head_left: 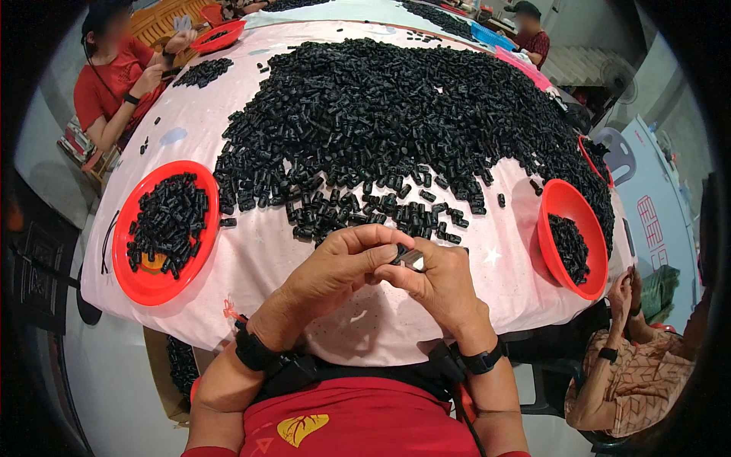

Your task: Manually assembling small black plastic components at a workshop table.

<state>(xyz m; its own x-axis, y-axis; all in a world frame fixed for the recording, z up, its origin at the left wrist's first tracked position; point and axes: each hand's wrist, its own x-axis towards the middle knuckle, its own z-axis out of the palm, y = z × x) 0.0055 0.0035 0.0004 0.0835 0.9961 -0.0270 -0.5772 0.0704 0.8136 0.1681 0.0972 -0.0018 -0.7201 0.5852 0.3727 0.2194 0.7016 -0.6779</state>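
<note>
Both of my hands meet above the near edge of the pink tablecloth, fingertips pinched together. My left hand (335,266) grips a small black plastic piece (399,250), mostly hidden by the fingers. Between the thumb and fingers of my right hand (444,283) is a small shiny grey piece (413,260), perhaps a blade; its exact kind cannot be made out. It lies right against the black piece. Just beyond my hands spreads a large pile of small black plastic pieces (365,114), with looser ones at its near edge.
A red plate (122,263) of black pieces lies at left, a red bowl (544,232) of them at right. Co-workers sit at far left (114,91), far right (533,42) and near right (647,373). A cardboard box (158,373) stands on the floor at left.
</note>
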